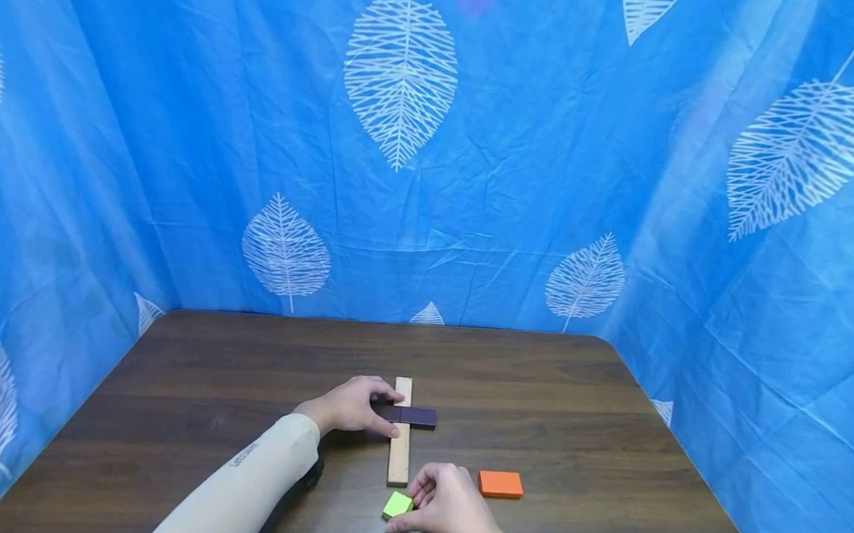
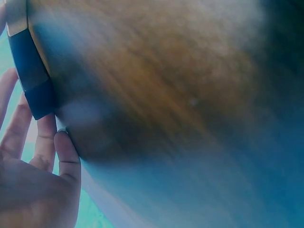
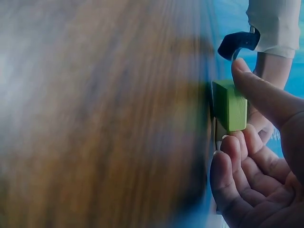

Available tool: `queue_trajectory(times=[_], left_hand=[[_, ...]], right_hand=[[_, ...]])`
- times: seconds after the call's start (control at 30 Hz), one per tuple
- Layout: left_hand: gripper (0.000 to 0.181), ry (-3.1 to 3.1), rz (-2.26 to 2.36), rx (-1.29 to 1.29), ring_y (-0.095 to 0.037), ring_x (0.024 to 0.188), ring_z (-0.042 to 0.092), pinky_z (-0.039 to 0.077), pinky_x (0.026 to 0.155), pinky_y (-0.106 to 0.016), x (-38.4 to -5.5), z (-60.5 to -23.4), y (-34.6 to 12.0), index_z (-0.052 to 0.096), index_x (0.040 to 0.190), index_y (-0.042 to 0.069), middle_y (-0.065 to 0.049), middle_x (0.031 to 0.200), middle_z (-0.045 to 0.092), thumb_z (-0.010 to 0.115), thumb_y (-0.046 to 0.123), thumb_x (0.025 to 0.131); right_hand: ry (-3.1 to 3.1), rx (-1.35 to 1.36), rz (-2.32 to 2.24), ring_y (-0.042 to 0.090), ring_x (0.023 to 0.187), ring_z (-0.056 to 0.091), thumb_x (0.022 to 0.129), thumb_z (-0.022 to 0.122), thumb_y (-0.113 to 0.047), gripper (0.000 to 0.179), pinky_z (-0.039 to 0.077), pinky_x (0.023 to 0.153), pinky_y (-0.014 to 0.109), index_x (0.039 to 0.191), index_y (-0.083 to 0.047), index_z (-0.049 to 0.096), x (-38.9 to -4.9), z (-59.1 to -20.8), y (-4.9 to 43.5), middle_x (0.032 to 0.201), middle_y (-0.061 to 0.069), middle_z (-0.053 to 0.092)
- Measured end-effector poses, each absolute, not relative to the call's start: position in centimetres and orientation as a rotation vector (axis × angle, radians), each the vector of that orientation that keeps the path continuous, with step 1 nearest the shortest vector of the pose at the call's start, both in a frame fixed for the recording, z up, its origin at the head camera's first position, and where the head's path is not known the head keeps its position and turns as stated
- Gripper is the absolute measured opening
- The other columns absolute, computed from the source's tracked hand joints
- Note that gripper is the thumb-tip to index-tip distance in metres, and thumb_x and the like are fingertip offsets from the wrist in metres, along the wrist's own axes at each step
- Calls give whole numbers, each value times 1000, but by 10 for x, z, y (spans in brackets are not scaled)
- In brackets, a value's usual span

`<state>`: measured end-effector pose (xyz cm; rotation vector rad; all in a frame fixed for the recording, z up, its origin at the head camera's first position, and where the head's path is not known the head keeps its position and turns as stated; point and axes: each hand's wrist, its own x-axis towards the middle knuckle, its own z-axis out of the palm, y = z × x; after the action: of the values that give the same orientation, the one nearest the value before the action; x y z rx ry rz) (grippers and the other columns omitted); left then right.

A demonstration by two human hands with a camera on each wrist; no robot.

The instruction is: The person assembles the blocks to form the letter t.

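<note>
A pale wooden strip [image 1: 398, 458] lies lengthwise on the table, and a dark purple bar [image 1: 419, 416] crosses over it, a seam showing mid-bar. My left hand [image 1: 350, 405] reaches around the bar's left end, with thumb and forefinger spread to either side and their tips at the strip. In the left wrist view its fingers stretch beside the dark bar [image 2: 35, 71]. My right hand [image 1: 451, 505] pinches a small lime-green block [image 1: 397, 505] just below the strip's near end. Thumb and fingertips meet opposite sides of the green block [image 3: 230, 104] in the right wrist view.
An orange block [image 1: 500, 484] lies flat on the table to the right of my right hand. The brown wood-grain table [image 1: 248, 354] ends at a blue leaf-patterned curtain [image 1: 489, 181] at the back and both sides.
</note>
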<state>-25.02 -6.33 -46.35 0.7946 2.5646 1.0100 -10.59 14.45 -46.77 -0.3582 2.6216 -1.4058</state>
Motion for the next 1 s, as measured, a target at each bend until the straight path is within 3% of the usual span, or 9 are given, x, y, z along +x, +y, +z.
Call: queue_trajectory(times=[0.6, 1.0], left_hand=[[58, 2556, 1015, 780, -20, 105, 56, 46, 97, -46, -248, -462, -62, 71, 126, 14, -1, 118, 63, 89, 39, 77], [59, 2564, 1018, 776, -20, 106, 55, 46, 96, -46, -250, -463, -62, 71, 126, 15, 0, 119, 63, 89, 41, 76]], right_hand=[[2622, -314, -1361, 5, 62, 59, 62, 98, -21, 36, 50, 56, 23, 77, -14, 66, -107, -470, 142, 68, -9, 62], [2780, -297, -1308, 1, 59, 54, 61, 98, -29, 39, 47, 55, 22, 74, -16, 64, -106, -471, 139, 65, -12, 59]])
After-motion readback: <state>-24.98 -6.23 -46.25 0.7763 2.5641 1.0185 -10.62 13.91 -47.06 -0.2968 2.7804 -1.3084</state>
